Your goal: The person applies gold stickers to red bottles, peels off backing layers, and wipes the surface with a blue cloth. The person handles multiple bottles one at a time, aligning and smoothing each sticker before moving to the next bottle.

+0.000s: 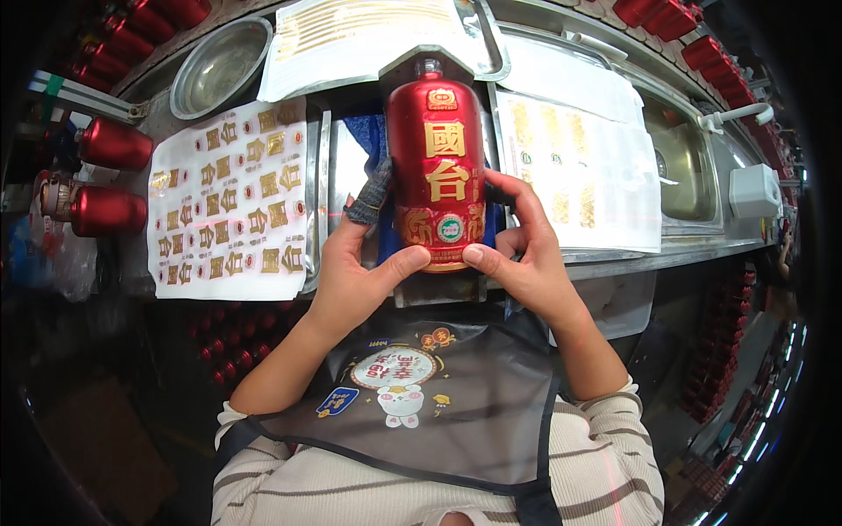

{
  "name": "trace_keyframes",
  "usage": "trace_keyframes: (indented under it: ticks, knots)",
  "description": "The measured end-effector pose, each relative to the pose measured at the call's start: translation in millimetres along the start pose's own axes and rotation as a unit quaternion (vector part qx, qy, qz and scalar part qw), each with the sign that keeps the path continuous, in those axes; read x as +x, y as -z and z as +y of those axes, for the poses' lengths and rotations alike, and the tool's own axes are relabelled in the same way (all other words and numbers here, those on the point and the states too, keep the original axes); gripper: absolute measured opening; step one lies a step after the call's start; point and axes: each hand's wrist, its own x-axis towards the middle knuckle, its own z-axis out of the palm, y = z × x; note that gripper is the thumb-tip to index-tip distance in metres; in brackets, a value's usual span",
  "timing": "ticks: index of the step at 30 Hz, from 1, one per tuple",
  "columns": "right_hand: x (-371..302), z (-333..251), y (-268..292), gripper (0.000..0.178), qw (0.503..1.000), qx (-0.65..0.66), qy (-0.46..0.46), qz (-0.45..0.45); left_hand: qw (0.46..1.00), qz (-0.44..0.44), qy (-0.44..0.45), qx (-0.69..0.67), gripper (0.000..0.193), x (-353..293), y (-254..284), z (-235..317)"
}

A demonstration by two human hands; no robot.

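Observation:
Between my two hands is a glossy red bottle (452, 206) with gold characters and gold ornament, its neck pointing away from me. My left hand (368, 241) grips its left side, the thumb pressed near the base; grey cloth covers some of the fingers. On the other side my right hand (517, 237) closes round it, thumb also near the base. A blue cloth (373, 131) shows partly behind the bottle. To the left lies a white sheet of gold character decals (226, 202), and to the right a sheet with gold patches (605, 206).
A metal bowl (219, 70) stands at the back left, beside a sheet with gold stripes (364, 39). Two red bottles (110, 210) lie at the left edge. At right are a metal sink (684, 167), a white tap (741, 116) and a white jug (754, 191).

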Motion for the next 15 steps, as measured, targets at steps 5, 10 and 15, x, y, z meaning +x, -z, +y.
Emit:
trace_keyframes:
  ticks: [5, 10, 15]
  knots:
    - [3.3, -1.9, 8.6, 0.057, 0.998, 0.045, -0.013, 0.033, 0.999, 0.026, -0.018, 0.024, 0.069, 6.8, -5.0, 7.1]
    - [19.3, 10.4, 44.4, 0.029, 0.938, 0.300, -0.075, 0.158, 0.998, 0.067, 0.013, 0.017, 0.060, 23.0, -26.6, 24.0]
    - [-3.0, -3.1, 27.5, 0.030, 0.948, 0.282, -0.072, 0.125, 0.995, 0.079, 0.016, 0.060, 0.057, 24.1, -28.9, 27.9]
